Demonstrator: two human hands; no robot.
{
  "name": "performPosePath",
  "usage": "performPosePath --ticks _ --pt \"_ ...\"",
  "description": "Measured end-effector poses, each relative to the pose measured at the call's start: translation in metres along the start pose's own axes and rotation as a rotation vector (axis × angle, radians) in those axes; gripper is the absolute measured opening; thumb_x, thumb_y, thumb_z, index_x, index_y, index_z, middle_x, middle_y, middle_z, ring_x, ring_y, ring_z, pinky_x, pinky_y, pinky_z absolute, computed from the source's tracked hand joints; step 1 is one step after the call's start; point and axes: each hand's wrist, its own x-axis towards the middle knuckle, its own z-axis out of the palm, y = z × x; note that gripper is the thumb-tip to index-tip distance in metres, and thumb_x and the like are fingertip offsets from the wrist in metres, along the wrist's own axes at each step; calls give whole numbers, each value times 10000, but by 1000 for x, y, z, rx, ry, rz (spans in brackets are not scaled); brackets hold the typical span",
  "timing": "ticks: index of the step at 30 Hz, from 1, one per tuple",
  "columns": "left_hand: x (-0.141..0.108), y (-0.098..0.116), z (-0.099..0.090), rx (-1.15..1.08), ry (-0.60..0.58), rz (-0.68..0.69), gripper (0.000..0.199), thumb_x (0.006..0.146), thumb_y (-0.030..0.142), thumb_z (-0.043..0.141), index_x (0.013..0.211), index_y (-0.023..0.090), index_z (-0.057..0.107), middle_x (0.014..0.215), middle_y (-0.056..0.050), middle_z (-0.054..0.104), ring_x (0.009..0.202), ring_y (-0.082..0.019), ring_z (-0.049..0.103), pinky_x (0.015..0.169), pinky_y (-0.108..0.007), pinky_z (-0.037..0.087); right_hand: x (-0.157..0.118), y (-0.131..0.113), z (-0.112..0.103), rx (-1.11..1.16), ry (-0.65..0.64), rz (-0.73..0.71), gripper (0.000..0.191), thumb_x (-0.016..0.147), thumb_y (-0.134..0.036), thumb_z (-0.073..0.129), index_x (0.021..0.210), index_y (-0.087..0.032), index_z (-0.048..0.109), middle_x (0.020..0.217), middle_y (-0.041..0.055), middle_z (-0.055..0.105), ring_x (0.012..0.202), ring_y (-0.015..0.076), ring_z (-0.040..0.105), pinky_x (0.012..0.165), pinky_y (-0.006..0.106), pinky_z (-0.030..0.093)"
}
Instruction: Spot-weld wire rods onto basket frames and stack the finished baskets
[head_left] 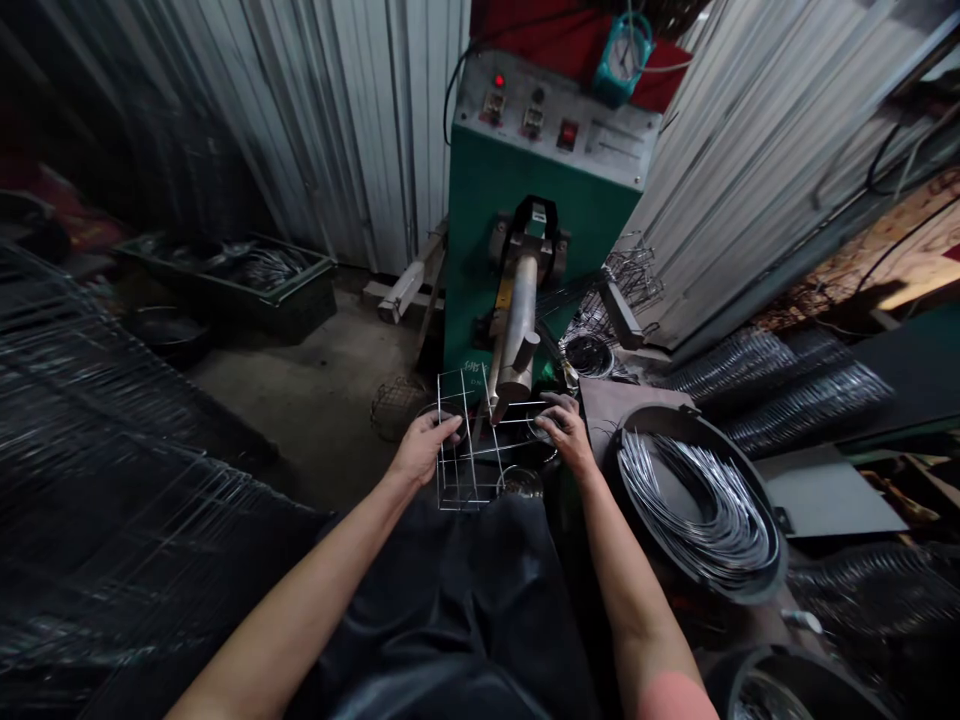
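My left hand (429,445) pinches the left side of a small wire grid (470,455), held upright over my lap. My right hand (564,430) is closed on a thin wire piece (517,420) that reaches left to the grid. The wire and the grid's right side meet at the tip of the thick metal arm (523,310) of a green machine (480,250), which looks like a spot welder. Whether the wire is joined to the grid cannot be made out.
On my right a round black pan (626,500) holds curved wires (739,520). Stacked wire mesh (112,480) fills the left. A green crate (300,290) stands on the floor behind it. Bundled wire pieces (795,390) lie at the right. A dark apron (465,600) covers my lap.
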Motion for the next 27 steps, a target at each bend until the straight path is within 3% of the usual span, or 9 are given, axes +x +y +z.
performPosePath --ticks 11,17,20,23,25,27 --pt "5 -5 -3 -12 -22 -31 244 514 321 761 577 148 600 543 22 553 491 -76 484 526 -222 382 0 -1 -1 -15 -4 35 185 789 -372 576 677 -231 615 1061 47 629 1090 244 416 988 430 299" --pt "7 -3 -9 43 -126 -1 253 525 345 751 581 147 603 527 22 551 483 -75 480 516 -209 372 -5 -11 -4 -15 0 39 221 789 -409 573 671 -229 621 1033 59 625 1066 251 424 962 436 320" --pt "-12 0 -19 75 -162 15 254 534 344 754 557 151 591 517 22 543 484 -76 475 517 -206 371 -23 -29 -5 -42 -6 14 219 785 -413 592 667 -231 624 1001 60 631 1031 252 433 933 434 344" --pt "-45 10 -34 108 -229 27 248 594 378 730 604 155 622 557 -8 580 539 -103 520 570 -226 411 -43 -58 -10 -49 -6 -26 220 786 -416 601 669 -231 627 961 62 638 990 250 447 898 430 370" --pt "-72 24 -47 112 -311 36 303 656 439 676 779 162 672 686 -62 647 676 -168 599 681 -286 461 -51 -82 -20 -43 -1 -38 224 792 -419 596 677 -229 630 949 65 635 977 246 466 881 419 383" --pt "-99 41 -62 155 -353 131 438 709 504 600 1013 191 649 915 -115 676 887 -248 621 820 -377 464 -53 -107 -36 -29 8 -33 223 786 -421 601 683 -226 634 956 63 628 976 241 490 879 405 389"
